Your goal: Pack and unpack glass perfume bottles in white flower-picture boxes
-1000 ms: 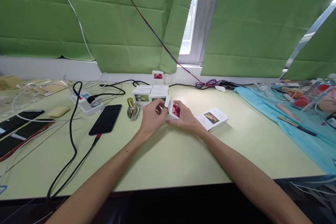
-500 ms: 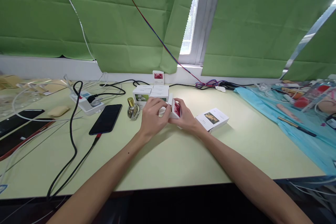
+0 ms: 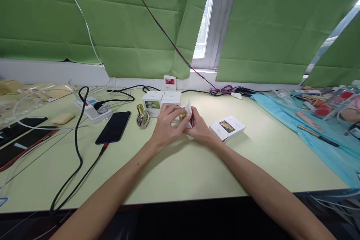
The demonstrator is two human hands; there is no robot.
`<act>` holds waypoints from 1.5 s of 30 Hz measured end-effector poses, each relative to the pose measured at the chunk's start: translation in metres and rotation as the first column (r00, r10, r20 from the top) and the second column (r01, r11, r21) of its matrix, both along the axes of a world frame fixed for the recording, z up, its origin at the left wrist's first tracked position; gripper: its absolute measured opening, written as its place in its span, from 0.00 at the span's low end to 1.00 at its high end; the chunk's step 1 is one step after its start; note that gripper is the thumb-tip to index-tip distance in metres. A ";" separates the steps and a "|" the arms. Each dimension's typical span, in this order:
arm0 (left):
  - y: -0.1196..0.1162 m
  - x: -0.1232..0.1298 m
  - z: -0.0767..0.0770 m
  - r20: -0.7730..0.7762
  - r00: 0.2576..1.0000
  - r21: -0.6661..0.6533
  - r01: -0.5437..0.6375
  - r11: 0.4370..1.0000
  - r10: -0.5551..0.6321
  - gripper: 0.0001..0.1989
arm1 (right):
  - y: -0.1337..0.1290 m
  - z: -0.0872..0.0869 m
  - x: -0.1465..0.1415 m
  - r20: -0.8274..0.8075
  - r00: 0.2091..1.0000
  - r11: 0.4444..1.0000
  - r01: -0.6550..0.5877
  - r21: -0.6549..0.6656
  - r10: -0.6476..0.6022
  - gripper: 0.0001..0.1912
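Note:
Over the middle of the table, my right hand [image 3: 201,125] is wrapped round a small white box [image 3: 189,110] with a red picture on its side and its lid flap raised. At the box's open top, my left hand [image 3: 168,123] is closed, thumb and fingers pinching the gold cap of a perfume bottle [image 3: 182,115]. The rest of that bottle is hidden by the box and fingers. A glass perfume bottle [image 3: 143,118] with a gold cap stands left of my left hand. Near my right wrist lies a white box [image 3: 228,127] with a yellow flower picture.
Behind my hands stand several white boxes [image 3: 153,97], and a small one [image 3: 170,82] leans against the wall. To the left are a black phone [image 3: 113,127] on a cable and a power strip [image 3: 92,110]. Blue sheeting [image 3: 284,116] with assorted items covers the right side.
The box in my right hand has tipped, so its lid flap stands up and a gold cap shows. My left fingers have shifted slightly at its opening.

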State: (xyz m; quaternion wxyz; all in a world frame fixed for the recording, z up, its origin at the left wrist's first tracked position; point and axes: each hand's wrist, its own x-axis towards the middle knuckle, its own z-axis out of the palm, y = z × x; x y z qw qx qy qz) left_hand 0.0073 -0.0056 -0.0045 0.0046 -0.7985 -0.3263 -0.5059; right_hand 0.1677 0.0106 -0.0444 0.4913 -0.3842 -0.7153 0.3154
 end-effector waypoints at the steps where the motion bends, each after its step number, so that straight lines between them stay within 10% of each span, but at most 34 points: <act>1: 0.000 0.000 0.000 -0.005 1.000 -0.018 0.002 1.000 -0.002 0.07 | 0.000 0.000 0.000 0.010 1.000 1.000 0.006 -0.013 -0.006 0.34; 45: -0.001 -0.001 0.000 -0.069 0.997 -0.168 0.008 0.986 -0.019 0.08 | -0.004 0.001 -0.002 -0.001 0.997 0.997 -0.077 -0.001 0.077 0.41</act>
